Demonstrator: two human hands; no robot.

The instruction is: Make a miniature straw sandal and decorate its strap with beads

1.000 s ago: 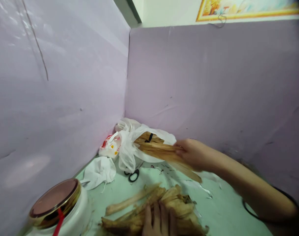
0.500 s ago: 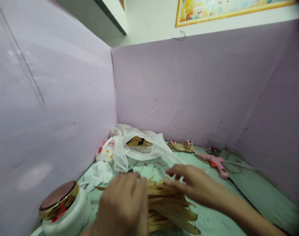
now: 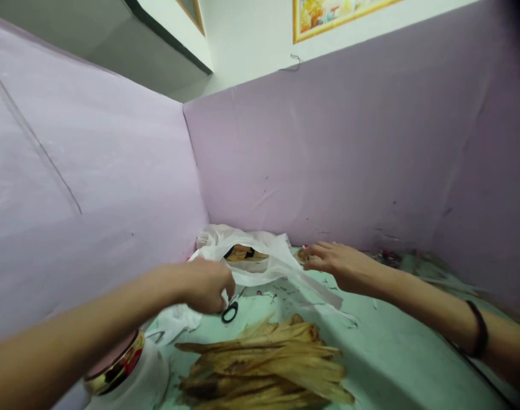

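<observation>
My left hand (image 3: 206, 285) is closed in a fist at the left side of a white plastic bag (image 3: 281, 259), with a bit of white plastic poking out below the fingers. Through the bag's mouth, dry brown leaves (image 3: 245, 253) show. Reaching past the bag's right side, my right hand (image 3: 339, 263) has its fingers stretched out and slightly bent, close to a small straw ornament (image 3: 302, 255) that it partly covers. A pile of dried brown husk-like leaves (image 3: 268, 364) lies on the green tabletop nearer to me.
Black-handled scissors (image 3: 229, 312) lie below my left hand. A white jar (image 3: 144, 376) with a gold-rimmed lid stands at the front left, partly behind my forearm. Crumpled white tissue (image 3: 178, 322) is beside it. Pale purple panels (image 3: 328, 154) enclose the table.
Both hands have left the leaf pile and moved forward and apart, the left to the bag, the right toward the straw ornament. The view has shifted slightly.
</observation>
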